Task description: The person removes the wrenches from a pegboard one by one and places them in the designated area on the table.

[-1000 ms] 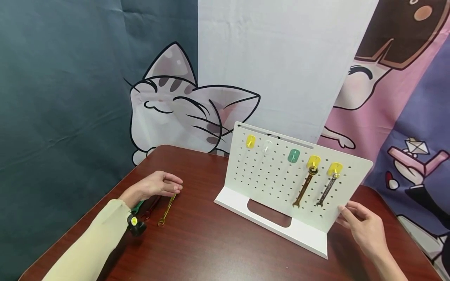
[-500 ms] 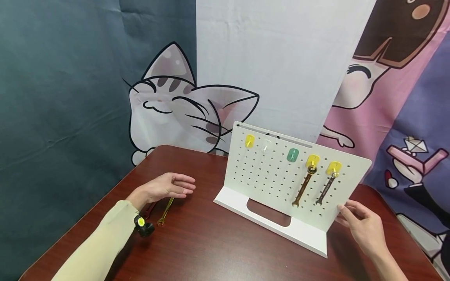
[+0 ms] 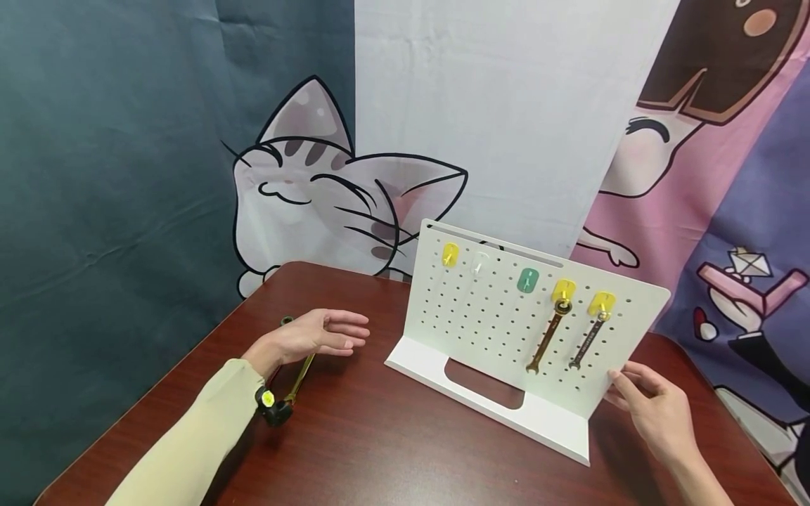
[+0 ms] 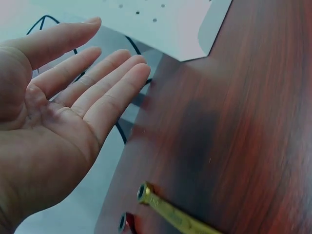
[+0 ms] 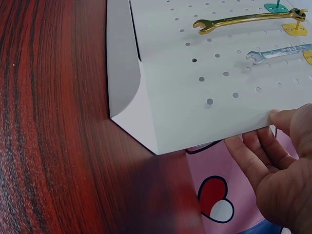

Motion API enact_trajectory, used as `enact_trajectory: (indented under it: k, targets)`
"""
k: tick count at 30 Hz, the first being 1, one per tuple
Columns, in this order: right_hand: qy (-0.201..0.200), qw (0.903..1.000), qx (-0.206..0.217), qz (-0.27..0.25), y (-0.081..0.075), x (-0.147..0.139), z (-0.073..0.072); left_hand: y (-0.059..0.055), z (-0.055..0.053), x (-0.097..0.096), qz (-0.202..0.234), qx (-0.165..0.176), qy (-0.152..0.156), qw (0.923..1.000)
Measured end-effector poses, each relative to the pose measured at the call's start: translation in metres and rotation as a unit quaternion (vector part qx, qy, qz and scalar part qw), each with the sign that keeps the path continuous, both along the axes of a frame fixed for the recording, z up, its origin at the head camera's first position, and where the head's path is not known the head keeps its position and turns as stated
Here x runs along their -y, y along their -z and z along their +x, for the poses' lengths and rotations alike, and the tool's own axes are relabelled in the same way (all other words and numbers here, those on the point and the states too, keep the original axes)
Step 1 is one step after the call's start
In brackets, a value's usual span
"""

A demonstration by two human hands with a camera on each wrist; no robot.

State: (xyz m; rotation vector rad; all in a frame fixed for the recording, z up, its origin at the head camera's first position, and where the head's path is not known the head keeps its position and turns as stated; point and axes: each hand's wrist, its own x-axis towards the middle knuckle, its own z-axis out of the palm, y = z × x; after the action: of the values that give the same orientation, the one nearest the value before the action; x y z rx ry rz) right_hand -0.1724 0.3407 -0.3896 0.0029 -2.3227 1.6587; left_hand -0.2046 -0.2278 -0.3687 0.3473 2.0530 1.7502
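My left hand (image 3: 305, 340) hovers over the table's left side, palm facing inward and fingers extended, holding nothing. Below it lie a yellow-gold wrench (image 4: 178, 214) and a red wrench (image 4: 127, 223), both partly hidden in the head view. The ring end of another wrench (image 3: 287, 320) shows behind the hand. On the right, my right hand (image 3: 658, 407) pinches the side edge of a white pegboard stand (image 3: 418, 362) between thumb and fingers. A gold wrench (image 3: 545, 341) and a smaller silver wrench (image 3: 588, 343) hang from the board's two right-hand yellow hooks.
Three further hooks on the board carry no wrench: yellow (image 3: 450, 255), clear (image 3: 479, 264) and green (image 3: 528, 280). The stand rests on a dark red wooden table (image 3: 392, 443). Cartoon-printed cloth (image 3: 506, 105) hangs behind the table.
My left hand has moved right toward the pegboard, its fingers more extended. The wrench parts it covers have changed with it. My right hand stays on the board's edge.
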Motion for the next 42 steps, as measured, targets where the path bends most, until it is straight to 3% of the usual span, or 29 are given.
enact_trajectory:
  k: [12,20,26,30,42]
  targets:
    - [0.010,0.9999,0.003,0.007,0.001,0.000,0.001,-0.009,-0.002,-0.033,0.036,-0.021,0.014,0.9991]
    - [-0.010,0.9988,-0.001,-0.047,0.001,0.000,0.000,-0.008,-0.003,-0.049,0.039,-0.031,0.023,0.9985]
    - [0.005,0.9999,0.007,-0.011,0.001,-0.002,-0.001,-0.011,-0.005,-0.057,0.049,-0.036,0.029,0.9977]
    - [0.004,0.9998,0.008,-0.016,0.000,-0.002,-0.001,-0.011,-0.007,-0.061,0.054,-0.039,0.034,0.9972]
    - [0.004,0.9993,0.015,-0.033,0.001,-0.001,0.001,-0.011,-0.010,-0.077,0.033,-0.063,0.061,0.9956]
